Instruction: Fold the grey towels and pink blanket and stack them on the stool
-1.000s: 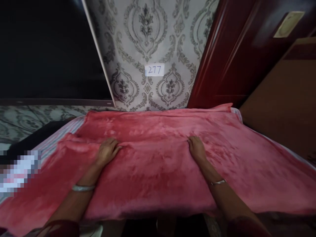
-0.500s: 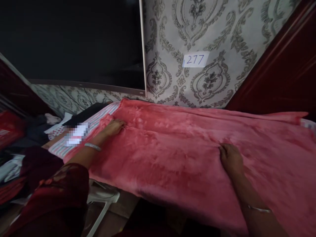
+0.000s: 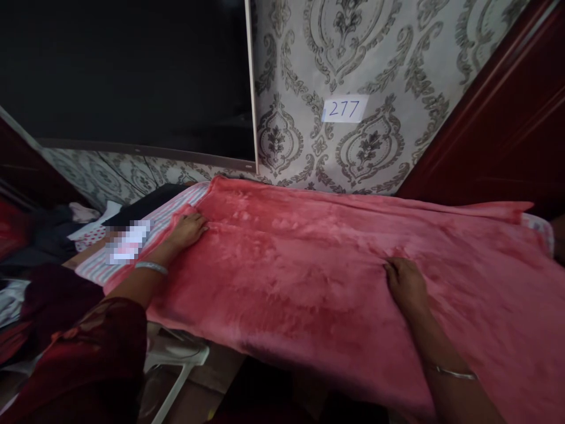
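A fuzzy pink-red blanket lies spread over a table and hangs over the front side. My left hand rests on the blanket near its left edge, palm down with the fingers laid out. Farther right, my right hand is closed, thumb and fingers pinching the pile, and small creases run out from that spot. Beneath the blanket, a striped cloth shows along the left side.
Behind the table stand a patterned wall with a paper marked 277 and a large black screen. Piled clothes lie at the left. A white plastic stool is below the front edge.
My left hand has slid left along the blanket, and the fold by it looks flatter. My right hand keeps its pinch in nearly the same spot. The view has shifted slightly.
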### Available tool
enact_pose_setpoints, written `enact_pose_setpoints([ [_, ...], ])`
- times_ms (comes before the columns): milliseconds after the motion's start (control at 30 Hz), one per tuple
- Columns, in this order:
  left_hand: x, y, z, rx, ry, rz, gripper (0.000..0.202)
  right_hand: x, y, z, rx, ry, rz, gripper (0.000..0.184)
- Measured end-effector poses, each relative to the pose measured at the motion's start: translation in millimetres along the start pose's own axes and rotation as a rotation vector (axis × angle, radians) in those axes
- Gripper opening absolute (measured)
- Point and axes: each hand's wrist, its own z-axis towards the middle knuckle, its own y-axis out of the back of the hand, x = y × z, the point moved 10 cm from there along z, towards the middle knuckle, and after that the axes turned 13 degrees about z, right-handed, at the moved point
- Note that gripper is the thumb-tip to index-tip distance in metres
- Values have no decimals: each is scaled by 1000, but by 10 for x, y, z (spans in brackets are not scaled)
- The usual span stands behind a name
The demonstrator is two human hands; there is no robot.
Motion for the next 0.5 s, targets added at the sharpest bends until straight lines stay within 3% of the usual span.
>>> enact_pose_setpoints([
  [233,308,66,-85,20,93,97,38,-40,-37,-31,50,66,-52,32],
  [500,441,562,-192,-147,239,95,42,0,19,-9,-26,42,-50,30],
])
